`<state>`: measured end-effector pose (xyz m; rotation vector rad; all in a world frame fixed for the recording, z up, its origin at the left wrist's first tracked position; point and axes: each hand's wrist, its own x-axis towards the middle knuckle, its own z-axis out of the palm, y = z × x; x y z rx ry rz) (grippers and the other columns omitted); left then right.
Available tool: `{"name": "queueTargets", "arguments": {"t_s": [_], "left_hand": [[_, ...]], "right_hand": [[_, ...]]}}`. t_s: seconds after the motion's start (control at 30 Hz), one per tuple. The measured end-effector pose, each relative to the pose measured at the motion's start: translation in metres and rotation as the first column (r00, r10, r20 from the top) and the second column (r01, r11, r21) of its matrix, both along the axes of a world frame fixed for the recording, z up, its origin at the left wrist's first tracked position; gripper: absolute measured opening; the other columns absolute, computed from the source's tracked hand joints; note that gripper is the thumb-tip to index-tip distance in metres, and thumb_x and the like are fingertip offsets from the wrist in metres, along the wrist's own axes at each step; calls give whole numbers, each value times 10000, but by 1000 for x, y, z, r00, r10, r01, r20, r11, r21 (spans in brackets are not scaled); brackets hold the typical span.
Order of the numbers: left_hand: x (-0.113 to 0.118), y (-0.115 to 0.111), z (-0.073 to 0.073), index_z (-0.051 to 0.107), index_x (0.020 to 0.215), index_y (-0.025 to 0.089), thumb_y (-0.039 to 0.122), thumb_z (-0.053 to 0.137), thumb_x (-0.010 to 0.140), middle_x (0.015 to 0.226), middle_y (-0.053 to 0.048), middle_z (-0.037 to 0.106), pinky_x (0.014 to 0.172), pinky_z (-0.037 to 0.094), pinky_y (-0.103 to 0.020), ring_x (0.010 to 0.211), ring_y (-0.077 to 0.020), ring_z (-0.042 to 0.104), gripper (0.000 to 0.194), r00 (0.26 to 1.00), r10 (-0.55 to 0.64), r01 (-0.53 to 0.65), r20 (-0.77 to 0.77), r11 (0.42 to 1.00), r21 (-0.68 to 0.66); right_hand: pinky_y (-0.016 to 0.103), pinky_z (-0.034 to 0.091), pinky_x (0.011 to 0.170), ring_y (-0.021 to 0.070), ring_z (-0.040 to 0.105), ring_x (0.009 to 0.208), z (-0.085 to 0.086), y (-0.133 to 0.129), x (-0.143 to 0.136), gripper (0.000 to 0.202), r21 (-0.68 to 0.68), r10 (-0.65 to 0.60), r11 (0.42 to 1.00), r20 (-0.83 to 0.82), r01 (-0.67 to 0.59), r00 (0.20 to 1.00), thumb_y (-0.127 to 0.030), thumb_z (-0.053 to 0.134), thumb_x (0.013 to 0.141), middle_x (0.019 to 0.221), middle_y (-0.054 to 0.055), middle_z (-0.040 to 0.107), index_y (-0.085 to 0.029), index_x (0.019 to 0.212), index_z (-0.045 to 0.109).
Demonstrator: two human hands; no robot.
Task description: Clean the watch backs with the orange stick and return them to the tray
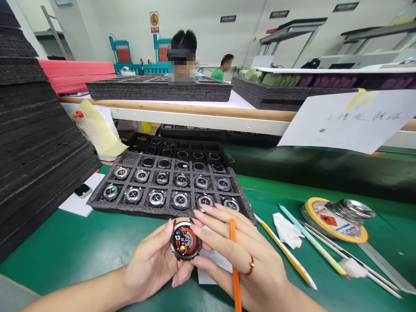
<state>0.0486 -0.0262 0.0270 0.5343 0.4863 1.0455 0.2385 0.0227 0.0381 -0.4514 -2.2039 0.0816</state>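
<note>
My left hand (156, 255) is closed round a round smartwatch case (186, 241) with no strap, its lit dial facing up and showing 13 and 11. My right hand (250, 255) reaches over from the right, its thumb and a fingertip at the watch's right edge. A slim orange stick (236, 277) lies across that hand, held among the fingers; its lower end runs out of view. Just beyond both hands is a grey foam tray (130, 212) with rows of watch cases, the nearer rows showing their backs with sensors. White paper (208, 276) lies partly hidden under my right hand.
On the right are a yellow-white pen (286, 251), crumpled white tissue (288, 229), a light-blue pen (313, 240), tweezers and a round metal-topped dispenser (338, 219). A small square watch (83, 190) lies left. Black foam stacks (29, 130) rise at far left; a shelf (195, 113) crosses ahead, people beyond.
</note>
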Motion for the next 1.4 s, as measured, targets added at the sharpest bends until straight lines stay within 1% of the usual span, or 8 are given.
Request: {"name": "queueTargets", "arguments": {"t_s": [0.27, 0.57, 0.7, 0.83, 0.9, 1.1, 1.3, 1.4], "left_hand": [[-2, -1, -2, 793, 881, 167, 521, 746, 846, 712, -39, 641, 568, 339, -213, 493, -63, 405, 360, 998, -51, 53, 21, 993, -103], [-1, 3, 1, 776, 896, 143, 525, 737, 852, 806, -52, 647, 537, 290, -221, 486, -54, 417, 386, 998, -60, 61, 16, 994, -95], [-1, 3, 0, 774, 972, 193, 514, 716, 872, 762, -33, 638, 507, 273, -216, 474, -65, 448, 341, 998, -65, 66, 8, 995, -68], [0, 2, 0, 768, 1000, 221, 487, 719, 880, 722, -11, 620, 480, 276, -198, 463, -63, 454, 297, 998, -56, 58, 32, 996, -64], [0, 2, 0, 765, 1015, 199, 483, 696, 899, 737, -26, 634, 464, 281, -195, 468, -67, 456, 315, 998, -56, 56, 24, 998, -22], [-4, 8, 0, 745, 1113, 137, 475, 670, 921, 980, -133, 709, 472, 308, -184, 510, -62, 464, 396, 999, -16, 18, 29, 999, -39], [-9, 13, -1, 739, 1107, 106, 453, 696, 909, 971, -153, 712, 464, 296, -172, 511, -60, 447, 402, 997, 29, -22, 65, 994, -111], [-10, 13, 1, 736, 1097, 94, 445, 697, 908, 951, -153, 707, 454, 284, -171, 504, -59, 430, 401, 995, 48, -38, 87, 993, -109]], "right_hand": [[370, 486, 1120, 209, 631, 1253, 10, 11, 6, 300, -203, 208, 961, 89, -187, 974, -227, 695, 935, 1275, 100, 712, -187, 1230, 656], [337, 558, 1030, 199, 679, 1185, 23, 10, 11, 223, -258, 227, 946, 92, -197, 970, -234, 572, 1014, 1226, 35, 741, -294, 1150, 738], [315, 554, 1031, 186, 712, 1122, 26, 8, 9, 233, -270, 233, 941, 84, -203, 969, -212, 574, 1010, 1191, 19, 756, -294, 1164, 729], [370, 575, 989, 211, 717, 1093, 19, 6, 2, 207, -206, 189, 959, -44, -194, 981, -93, 669, 909, 1164, 54, 765, -242, 1037, 731], [361, 611, 902, 209, 737, 1017, 16, 6, 0, 182, -279, 131, 945, -154, -170, 979, -87, 672, 898, 1117, 59, 776, -241, 979, 728], [293, 667, 717, 187, 774, 765, 14, 9, -3, 73, -636, -219, 760, -443, -133, 869, -202, 711, 897, 910, 19, 797, -247, 842, 731], [307, 678, 772, 210, 780, 850, 12, 11, -5, 56, -614, -193, 772, -470, -162, 862, -267, 726, 898, 870, 28, 801, -249, 848, 746], [318, 688, 749, 226, 788, 814, 10, 11, -6, 45, -646, -198, 743, -459, -172, 866, -253, 777, 850, 890, 30, 805, -251, 892, 761]]}}
